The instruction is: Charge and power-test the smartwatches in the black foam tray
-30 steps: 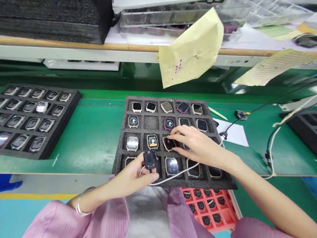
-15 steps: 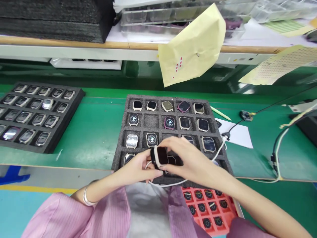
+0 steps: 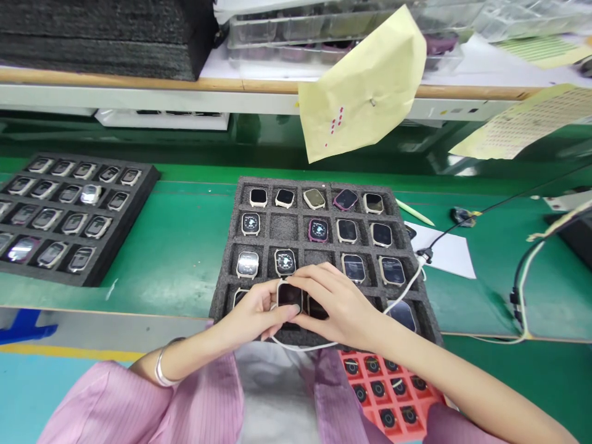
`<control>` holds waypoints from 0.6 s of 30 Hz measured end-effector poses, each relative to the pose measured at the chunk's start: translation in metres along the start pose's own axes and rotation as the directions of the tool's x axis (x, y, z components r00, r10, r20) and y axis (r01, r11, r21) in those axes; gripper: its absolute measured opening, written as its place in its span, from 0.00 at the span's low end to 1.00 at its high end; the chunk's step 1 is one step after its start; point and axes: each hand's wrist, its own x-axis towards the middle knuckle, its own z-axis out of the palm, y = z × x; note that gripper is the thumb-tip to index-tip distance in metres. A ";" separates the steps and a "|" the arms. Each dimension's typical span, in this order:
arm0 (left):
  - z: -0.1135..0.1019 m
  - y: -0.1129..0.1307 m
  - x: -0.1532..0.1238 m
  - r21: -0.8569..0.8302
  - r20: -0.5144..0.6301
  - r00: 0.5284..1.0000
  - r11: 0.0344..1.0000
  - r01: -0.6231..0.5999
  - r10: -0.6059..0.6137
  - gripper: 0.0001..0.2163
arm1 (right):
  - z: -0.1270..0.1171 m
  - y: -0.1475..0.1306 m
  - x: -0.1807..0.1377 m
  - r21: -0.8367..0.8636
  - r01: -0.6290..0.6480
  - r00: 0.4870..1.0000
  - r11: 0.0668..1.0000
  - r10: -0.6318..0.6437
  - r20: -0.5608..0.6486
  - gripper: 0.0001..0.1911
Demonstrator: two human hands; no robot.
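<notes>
Both hands meet over the near edge of a dark foam tray [image 3: 282, 227] that holds several watch bodies in square pockets. Between them is one watch body [image 3: 290, 295] with a dark screen and a pale case. My right hand [image 3: 335, 302] pinches it from the right and from above. My left hand [image 3: 256, 314] grips it from below and from the left, together with a black charging puck that the watch hides. A white cable [image 3: 407, 287] runs from under the hands across the tray to the right.
A second foam tray [image 3: 134, 200] of watch bodies lies at the left. A red tray [image 3: 393, 394] of small round parts sits below the table edge. White paper [image 3: 446, 253], a pen and black cables lie at the right. A yellow sheet [image 3: 361, 86] hangs from the shelf above.
My right hand lifted a watch body from the tray's third row and carried it to the black puck in my left hand. Both hands now press the two together.
</notes>
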 end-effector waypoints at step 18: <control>0.002 0.003 -0.002 -0.015 0.012 0.999 0.999 0.038 -0.037 0.16 | 0.012 0.011 -0.009 0.242 -0.016 0.998 0.970 0.029 -0.050 0.21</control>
